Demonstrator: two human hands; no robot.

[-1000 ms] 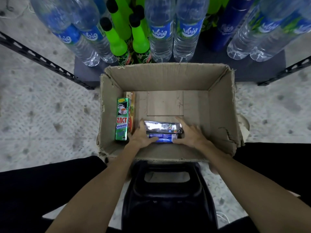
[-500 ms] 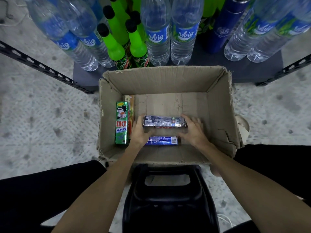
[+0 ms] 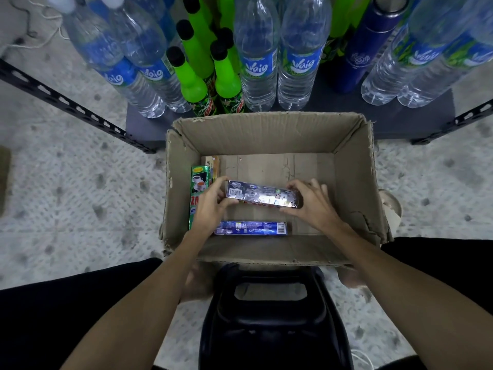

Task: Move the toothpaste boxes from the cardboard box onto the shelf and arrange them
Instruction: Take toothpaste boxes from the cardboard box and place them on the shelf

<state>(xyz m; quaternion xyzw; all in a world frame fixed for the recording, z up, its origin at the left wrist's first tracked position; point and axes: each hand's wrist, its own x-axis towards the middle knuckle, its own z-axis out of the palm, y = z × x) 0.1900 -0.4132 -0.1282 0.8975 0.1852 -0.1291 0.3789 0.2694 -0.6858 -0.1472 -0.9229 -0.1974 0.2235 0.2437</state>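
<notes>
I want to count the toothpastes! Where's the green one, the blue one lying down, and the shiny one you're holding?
Green ZACT toothpaste box (image 3: 197, 182): head view, upper face.
Blue flat toothpaste box (image 3: 250, 227): head view, middle.
Shiny dark toothpaste box (image 3: 262, 194): head view, top face.

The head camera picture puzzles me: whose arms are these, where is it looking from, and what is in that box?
There is no machine here. A person wears a camera on the head, looking down at their own arms. The left hand and right hand together grip a dark toothpaste box by its ends, above the floor of an open cardboard box. A blue toothpaste box lies inside, and a green one lies along the left wall. Beyond, water bottles and green bottles stand on a shelf.
</notes>
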